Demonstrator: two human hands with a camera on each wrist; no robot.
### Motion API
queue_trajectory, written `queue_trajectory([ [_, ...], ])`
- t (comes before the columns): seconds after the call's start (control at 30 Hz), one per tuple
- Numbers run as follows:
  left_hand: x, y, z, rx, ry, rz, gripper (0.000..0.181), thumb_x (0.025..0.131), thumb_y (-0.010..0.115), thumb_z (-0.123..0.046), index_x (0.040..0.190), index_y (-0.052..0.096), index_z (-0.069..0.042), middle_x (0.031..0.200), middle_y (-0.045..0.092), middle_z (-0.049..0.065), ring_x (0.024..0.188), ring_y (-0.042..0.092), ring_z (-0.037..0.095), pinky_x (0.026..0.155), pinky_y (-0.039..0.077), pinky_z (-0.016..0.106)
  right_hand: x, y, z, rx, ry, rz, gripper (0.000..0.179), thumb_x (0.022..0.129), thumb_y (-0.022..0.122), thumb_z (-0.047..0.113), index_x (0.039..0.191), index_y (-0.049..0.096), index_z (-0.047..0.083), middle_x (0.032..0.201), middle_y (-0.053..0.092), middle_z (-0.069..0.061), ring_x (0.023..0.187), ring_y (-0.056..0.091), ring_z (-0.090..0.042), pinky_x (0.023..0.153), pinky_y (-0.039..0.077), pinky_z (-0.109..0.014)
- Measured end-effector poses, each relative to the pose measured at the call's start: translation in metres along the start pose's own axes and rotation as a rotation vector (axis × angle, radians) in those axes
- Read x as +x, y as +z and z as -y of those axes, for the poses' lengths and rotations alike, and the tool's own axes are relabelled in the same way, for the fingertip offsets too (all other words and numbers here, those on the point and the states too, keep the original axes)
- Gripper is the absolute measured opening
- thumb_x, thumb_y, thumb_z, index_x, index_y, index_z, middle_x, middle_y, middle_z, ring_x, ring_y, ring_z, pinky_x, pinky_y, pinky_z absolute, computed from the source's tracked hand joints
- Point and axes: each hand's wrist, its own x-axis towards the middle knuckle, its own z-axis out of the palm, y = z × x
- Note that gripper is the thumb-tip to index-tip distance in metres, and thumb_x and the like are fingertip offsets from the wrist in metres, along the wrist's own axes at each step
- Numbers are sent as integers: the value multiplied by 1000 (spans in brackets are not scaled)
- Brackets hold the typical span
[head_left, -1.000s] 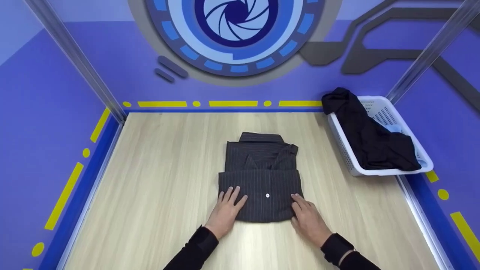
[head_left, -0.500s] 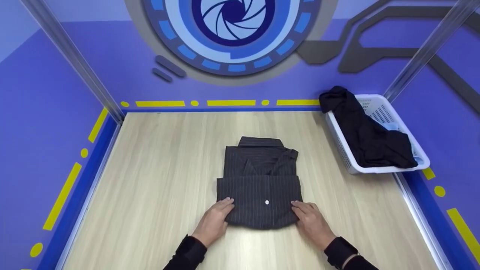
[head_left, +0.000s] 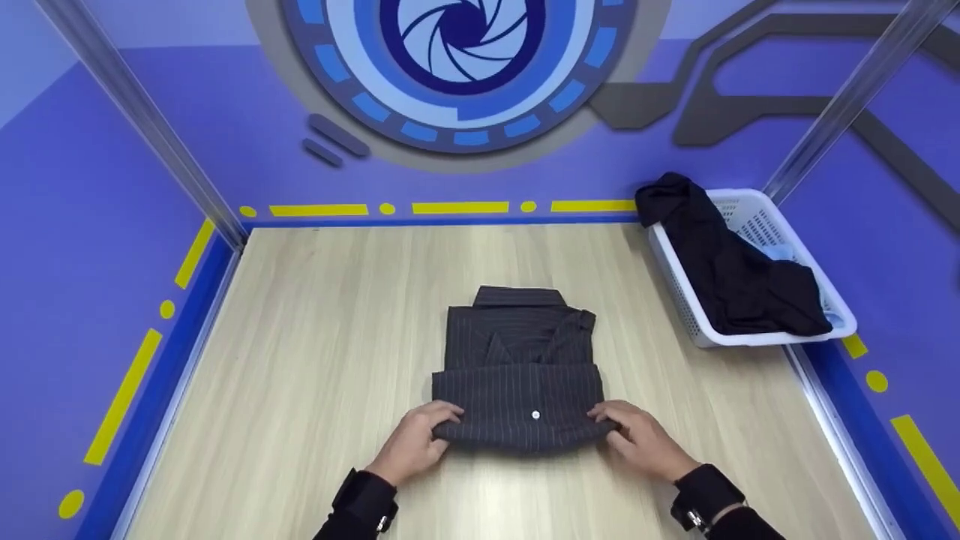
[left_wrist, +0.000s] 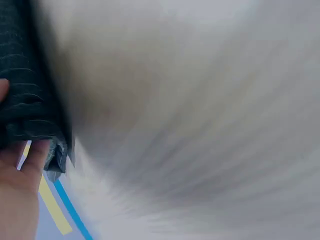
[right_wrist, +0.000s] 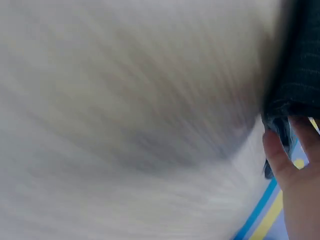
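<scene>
A dark pinstriped shirt lies folded on the table, collar toward the far wall, its lower part turned up over the front with one white button showing. At the near left corner of that fold, my left hand grips the cloth between thumb and fingers. My right hand pinches the near right corner in the same way. The near edge of the shirt is lifted a little between them. In the left wrist view the shirt hangs over the fingers; the right wrist view shows the shirt held at its edge.
A white perforated basket stands at the back right of the wooden table. Black clothing drapes over its rim, with some light blue cloth inside. Blue-purple panels enclose the table at the back and both sides.
The shirt has slid toward me. Both hands went from lying on the fold's sides to gripping its near corners, and the near edge has risen slightly.
</scene>
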Motion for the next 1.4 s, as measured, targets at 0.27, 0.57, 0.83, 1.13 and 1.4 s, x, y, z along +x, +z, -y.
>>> queue_trajectory([
  [0.27, 3, -10, -2, -164, -44, -92, 18, 93, 63, -1, 110, 69, -7, 121, 73, 13, 125, 63, 37, 120, 20, 68, 9, -28, 6, 299, 139, 18, 13, 102, 59, 0, 102, 69, 9, 102, 74, -12, 98, 68, -14, 84, 50, -18],
  [0.57, 15, -25, -13, -240, -90, -134, 3, 104, 60, -18, 103, 62, -16, 79, 52, -12, 72, 50, 6, 66, 47, 26, 24, -40, 12, 343, 151, -133, 18, 101, 55, -8, 89, 60, 5, 79, 55, 2, 72, 49, -1, 61, 42, -20],
  [0.83, 36, -28, -16, -323, -233, -173, 32, 109, 53, -27, 130, 59, -3, 125, 69, 15, 118, 65, 28, 104, 51, 47, 49, -37, 19, 280, 363, -283, 17, 103, 54, -4, 86, 57, 1, 72, 42, 6, 68, 42, -5, 61, 34, -22],
  [1.13, 87, -23, -1, -399, -443, -251, 31, 110, 51, -29, 126, 55, -3, 118, 62, 17, 110, 57, 29, 98, 48, 48, 94, -30, -8, 300, 562, -314, 22, 111, 47, 18, 95, 51, 4, 77, 38, 2, 72, 40, -13, 65, 34, -27],
  [1.4, 108, -18, 16, -562, -577, -173, 63, 100, 69, -28, 148, 39, 0, 142, 53, 26, 128, 55, 37, 111, 42, 51, 113, -20, -30, 538, 747, -169, 53, 107, 57, 32, 143, 43, -3, 138, 54, -26, 126, 53, -35, 107, 42, -40],
])
